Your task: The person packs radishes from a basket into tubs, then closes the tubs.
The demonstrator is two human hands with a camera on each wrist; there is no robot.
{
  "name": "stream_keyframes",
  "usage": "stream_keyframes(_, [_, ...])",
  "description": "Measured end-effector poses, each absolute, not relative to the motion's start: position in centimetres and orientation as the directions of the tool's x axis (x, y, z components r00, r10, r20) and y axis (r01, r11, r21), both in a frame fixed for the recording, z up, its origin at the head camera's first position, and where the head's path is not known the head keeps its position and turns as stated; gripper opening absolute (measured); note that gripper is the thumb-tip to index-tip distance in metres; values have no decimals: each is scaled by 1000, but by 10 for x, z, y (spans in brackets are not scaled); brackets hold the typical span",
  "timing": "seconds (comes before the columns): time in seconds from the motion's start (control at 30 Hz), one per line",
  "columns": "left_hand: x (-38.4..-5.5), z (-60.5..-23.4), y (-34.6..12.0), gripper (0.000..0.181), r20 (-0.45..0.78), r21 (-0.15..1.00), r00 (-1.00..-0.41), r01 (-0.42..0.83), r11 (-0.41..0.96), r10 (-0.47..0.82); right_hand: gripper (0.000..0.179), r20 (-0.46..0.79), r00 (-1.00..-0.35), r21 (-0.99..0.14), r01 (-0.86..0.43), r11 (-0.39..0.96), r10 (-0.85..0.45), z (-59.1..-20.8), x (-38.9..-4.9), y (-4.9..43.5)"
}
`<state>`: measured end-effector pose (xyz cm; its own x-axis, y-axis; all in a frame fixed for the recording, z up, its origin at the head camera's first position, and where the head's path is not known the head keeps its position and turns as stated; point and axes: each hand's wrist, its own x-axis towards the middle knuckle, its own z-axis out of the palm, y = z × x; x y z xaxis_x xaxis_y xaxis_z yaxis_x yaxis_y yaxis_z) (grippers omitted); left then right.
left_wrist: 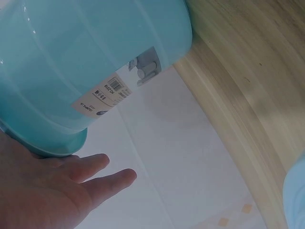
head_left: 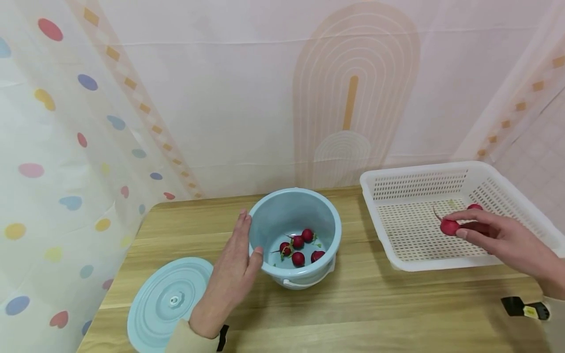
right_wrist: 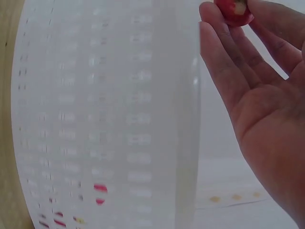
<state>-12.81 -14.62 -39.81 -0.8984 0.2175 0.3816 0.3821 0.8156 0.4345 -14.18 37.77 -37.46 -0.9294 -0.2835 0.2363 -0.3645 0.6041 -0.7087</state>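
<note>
Though nearby — lid (head_left: pixel 169 300) off bucket (head_left: pixel 287 211)

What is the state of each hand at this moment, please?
Left hand: open, resting against the rim of the blue bucket.
Right hand: closed on a radish, pinching it above the white basket.

A wood-grain table (head_left: pixel 371 309) forms the work surface. A round light-blue lid (head_left: pixel 161 299) lies flat at the near left of the table. A pale cloth (head_left: pixel 238 117) hangs beyond the far edge, printed with a concentric arch (head_left: pixel 324 93) right of centre. Coloured dots and hearts mark the cloth's left side; orange diamonds run down both sides.
</note>
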Motion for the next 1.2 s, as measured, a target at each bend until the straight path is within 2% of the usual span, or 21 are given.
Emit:
stream_keyframes(0.6, [-129, -398, -146, 68, 386, 429, -897, 382, 819, 216, 37, 357, -900, -730, -435, 527, -249, -359, -123, 342])
stream_keyframes(1.03, [-128, -398, -146, 68, 387, 432, -897, 383, 817, 216, 45, 506, -810, -676, -586, 447, -296, -347, -115, 316])
stream_keyframes(1.2, [-128, -398, -146, 68, 386, 428, -897, 382, 819, 217, 46, 542, -771, -696, -635, 336, -334, -345, -116, 304])
